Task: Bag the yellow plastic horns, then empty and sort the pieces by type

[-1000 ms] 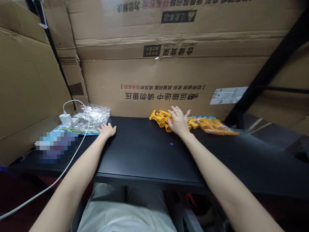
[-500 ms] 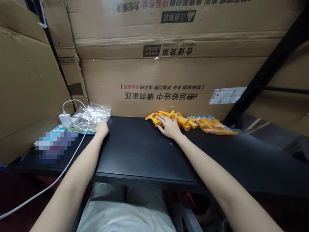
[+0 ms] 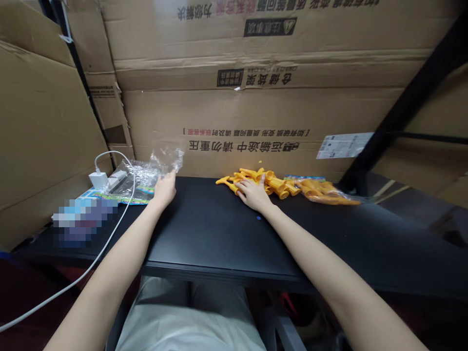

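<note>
My left hand is closed, pinching part of a crinkled clear plastic bag that is lifted off the table. Over the left part of a pile of yellow plastic pieces lies my right hand, palm down with its fingers apart, touching them. The pieces are hollow, some with flared ends and some curved; their exact kind is unclear. One loose yellow piece sticks out left of the fingers. To the right, a clear bag of similar yellow pieces lies on the tabletop.
The black table backs onto a tall cardboard sheet. At left are a white charger, its white cable running across the table edge, and colourful printed packaging. A black metal post slants up at right.
My left hand has moved right and slightly up, raising part of the clear bag. My right hand has shifted slightly, and the yellow piece at the pile's left end has slid a little left.
</note>
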Available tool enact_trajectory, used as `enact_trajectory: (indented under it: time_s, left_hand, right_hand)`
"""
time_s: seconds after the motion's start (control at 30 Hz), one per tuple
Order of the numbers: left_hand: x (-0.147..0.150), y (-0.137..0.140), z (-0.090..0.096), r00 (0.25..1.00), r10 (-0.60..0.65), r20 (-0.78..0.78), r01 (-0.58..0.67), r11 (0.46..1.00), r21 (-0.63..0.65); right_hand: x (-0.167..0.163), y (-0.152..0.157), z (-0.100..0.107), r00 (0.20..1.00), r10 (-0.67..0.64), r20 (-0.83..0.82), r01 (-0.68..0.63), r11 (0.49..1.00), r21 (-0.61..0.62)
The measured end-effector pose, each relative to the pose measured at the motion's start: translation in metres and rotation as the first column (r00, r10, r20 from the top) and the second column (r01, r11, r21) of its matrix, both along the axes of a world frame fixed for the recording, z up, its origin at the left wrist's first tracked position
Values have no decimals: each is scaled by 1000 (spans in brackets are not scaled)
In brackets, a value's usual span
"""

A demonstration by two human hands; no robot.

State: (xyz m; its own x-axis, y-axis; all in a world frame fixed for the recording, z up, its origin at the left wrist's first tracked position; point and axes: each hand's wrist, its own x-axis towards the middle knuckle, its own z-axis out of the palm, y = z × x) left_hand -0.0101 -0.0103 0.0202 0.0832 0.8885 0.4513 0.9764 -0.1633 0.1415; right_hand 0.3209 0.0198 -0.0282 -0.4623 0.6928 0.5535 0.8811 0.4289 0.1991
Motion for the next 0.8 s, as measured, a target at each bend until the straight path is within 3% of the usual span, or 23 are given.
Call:
enact_trajectory:
  time_s: [0.1,0.2,0.4,0.5,0.67,0.8]
  left_hand:
    - [12,0,-7,949,-313,-50,309,949,-63]
    - [20,0,-16,891,-451,-45,436,880,-188]
    - [15,3,-22,948,-314,-41,275,879,-389]
    - [11,5,-18,964,-263,-47,228,903,-365]
    - [12,8,-19,993,-78,-83,59,976,-210]
    - [12,12,-30,994,-105,-21,96,961,-261]
  right_hand:
    - [-1,0,0,1000,27,6,-27,1000,3]
    - [-2,-1,1,1000,27,12,-27,1000,-13]
    - [-5,-3,2,1000,-5,29,6,999,-42]
    - [-7,-4,2,999,-12,42,14,999,-36]
    - [-13,-10,7,996,-22,92,28,998,-63]
    - [-24,-14,11,988,-95,118,107,989,-98]
